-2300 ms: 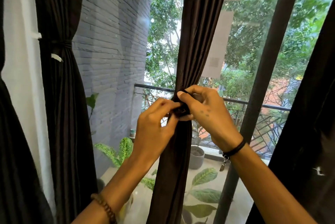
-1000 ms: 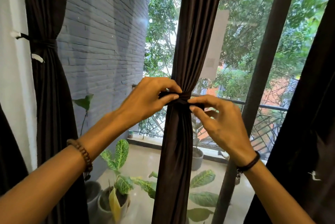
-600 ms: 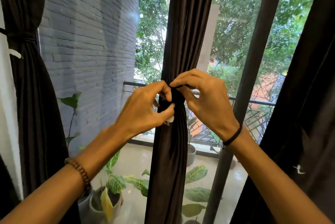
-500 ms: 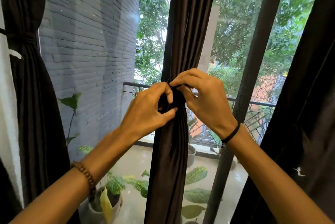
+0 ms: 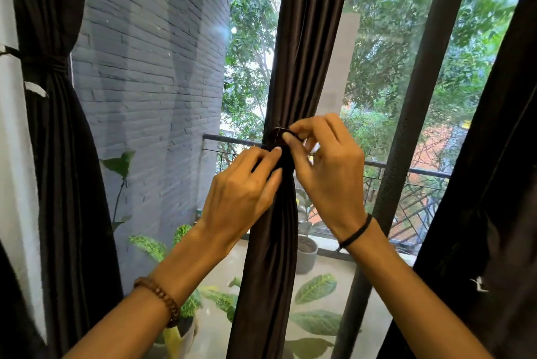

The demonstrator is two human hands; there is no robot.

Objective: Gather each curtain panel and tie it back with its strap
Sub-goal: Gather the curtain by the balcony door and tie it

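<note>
Fingers (image 5: pixel 290 138) of right hand (image 5: pixel 328 172) pinch strap (image 5: pixel 277 138) end mid-frame, likely fastening; left hand (image 5: pixel 241 193) grips gathered middle curtain panel (image 5: pixel 273 242), keeping bundle tight.

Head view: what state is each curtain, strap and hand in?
Middle curtain: gathered, strap round it.
Strap: wrapped round, end pinched.
Left curtain: gathered, tied back.
Right curtain: no tie visible.
Left hand: grips the strap.
Right hand: pinches the strap end.

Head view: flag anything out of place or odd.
Nothing damaged. The strap end on the middle curtain panel sticks up loose, pinched by the right hand; a white tag juts from the tied left curtain panel.
</note>
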